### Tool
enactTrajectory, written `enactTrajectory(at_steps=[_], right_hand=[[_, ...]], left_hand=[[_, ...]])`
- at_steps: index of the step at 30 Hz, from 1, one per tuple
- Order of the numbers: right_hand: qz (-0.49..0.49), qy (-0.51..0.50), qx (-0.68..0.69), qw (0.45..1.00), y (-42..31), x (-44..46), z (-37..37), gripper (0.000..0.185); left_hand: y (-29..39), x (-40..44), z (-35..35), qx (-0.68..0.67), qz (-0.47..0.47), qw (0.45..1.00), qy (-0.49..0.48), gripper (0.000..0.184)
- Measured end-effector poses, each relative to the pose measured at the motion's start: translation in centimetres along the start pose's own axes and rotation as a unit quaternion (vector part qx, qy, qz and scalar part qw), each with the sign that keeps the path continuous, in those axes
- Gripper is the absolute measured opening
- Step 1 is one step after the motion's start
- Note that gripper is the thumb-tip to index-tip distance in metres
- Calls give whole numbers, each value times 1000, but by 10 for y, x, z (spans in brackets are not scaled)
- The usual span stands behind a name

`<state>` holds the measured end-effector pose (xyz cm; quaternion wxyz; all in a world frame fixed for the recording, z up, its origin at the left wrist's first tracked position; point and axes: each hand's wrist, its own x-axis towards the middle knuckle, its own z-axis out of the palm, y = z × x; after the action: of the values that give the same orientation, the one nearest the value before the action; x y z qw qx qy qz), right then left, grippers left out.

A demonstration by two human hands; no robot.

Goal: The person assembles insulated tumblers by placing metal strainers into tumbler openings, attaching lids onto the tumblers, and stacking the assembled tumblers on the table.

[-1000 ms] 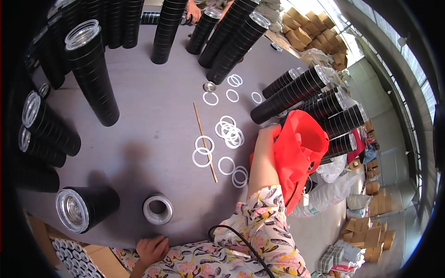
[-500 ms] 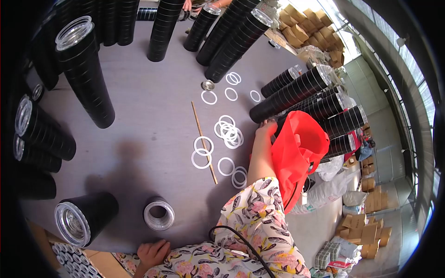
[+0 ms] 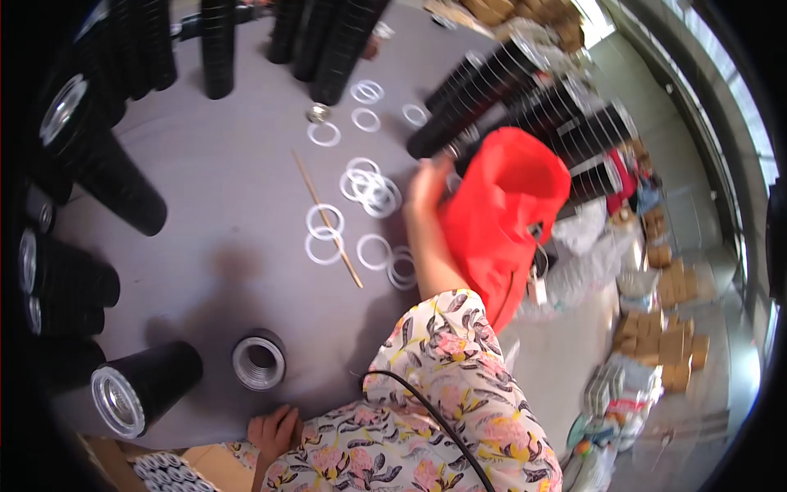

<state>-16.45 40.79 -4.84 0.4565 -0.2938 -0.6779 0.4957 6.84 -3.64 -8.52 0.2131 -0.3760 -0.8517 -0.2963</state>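
My right hand (image 3: 431, 182), blurred by motion, reaches to the table's right side, between the leaning black cup stacks and a red fabric bag (image 3: 512, 197). A small shiny metal piece (image 3: 454, 151) shows by its fingertips; whether they hold it is unclear. Left of that arm lie several flat white rings (image 3: 373, 193), some overlapping. A thin wooden stick (image 3: 326, 217) passes under two rings. My left hand (image 3: 275, 430) rests at the near table edge with fingers curled and nothing visible in them. Beyond it stands a short black cup stack (image 3: 259, 361), open end up.
Tall black cup stacks (image 3: 106, 160) stand along the left and far sides of the grey table (image 3: 213, 189). More stacks (image 3: 484, 94) lean at the right. A small round metal part (image 3: 318, 113) lies near the far rings. Cardboard boxes (image 3: 664, 344) are piled on the floor.
The view has swung, so the table and its contents sit further left and higher. My right hand stays near the same stacks, now blurred. My left hand remains at the near edge.
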Motion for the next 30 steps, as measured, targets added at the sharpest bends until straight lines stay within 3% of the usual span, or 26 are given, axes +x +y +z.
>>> enactTrajectory(at_steps=[3, 5, 6, 7, 8, 9, 10, 12, 14, 15, 16, 19, 21, 23, 26, 30], right_hand=[[-74, -304, 0, 950, -53, -125, -75, 41], [-343, -363, -14, 866, -100, -174, -133, 29], [-485, -390, -58, 781, -113, -178, -172, 23], [-351, -297, -56, 886, -98, -197, -204, 19], [-209, -193, -54, 957, -74, -216, -238, 23], [-23, -101, -52, 993, -52, -231, -277, 27], [161, -2, -45, 986, -30, -242, -317, 31], [308, -96, -190, 927, 10, -254, -379, 32], [387, -27, -62, 920, 87, -288, -409, 29], [271, -69, -184, 942, 120, -302, -418, 28], [215, -74, -272, 935, 169, -318, -432, 24], [348, -106, -388, 847, 257, -323, -493, 22], [396, -78, -491, 772, 259, -296, -531, 22], [404, -62, -542, 735, 263, -275, -555, 22], [375, -92, -560, 734, 280, -248, -551, 22], [306, -180, -565, 745, 327, -225, -521, 22]], left_hand=[[-3, -8, 6, -1, 10, 1000, -1, 24], [-3, 2, 1, -4, 13, 1000, -23, 24], [-1, 2, -4, -4, 13, 999, -38, 24], [-7, -7, -7, -40, -10, 995, -94, 24], [-4, -10, -8, -35, -24, 995, -90, 24], [-1, -8, -7, -29, -35, 995, -86, 24], [0, -4, -4, -24, -45, 996, -79, 24], [4, -1, -7, -24, -55, 994, -95, 21], [5, 1, -3, -19, -69, 993, -94, 19], [5, 1, -5, -18, -71, 991, -111, 19], [5, 1, -8, -19, -82, 988, -131, 19], [8, 0, -16, -6, -92, 978, -188, 20], [16, 0, -13, -14, -132, 976, -172, 22], [33, 9, -2, -6, -170, 977, -131, 19], [24, 2, 7, -20, -203, 974, -99, 13], [38, 22, 9, 28, -181, 977, -112, 6]])
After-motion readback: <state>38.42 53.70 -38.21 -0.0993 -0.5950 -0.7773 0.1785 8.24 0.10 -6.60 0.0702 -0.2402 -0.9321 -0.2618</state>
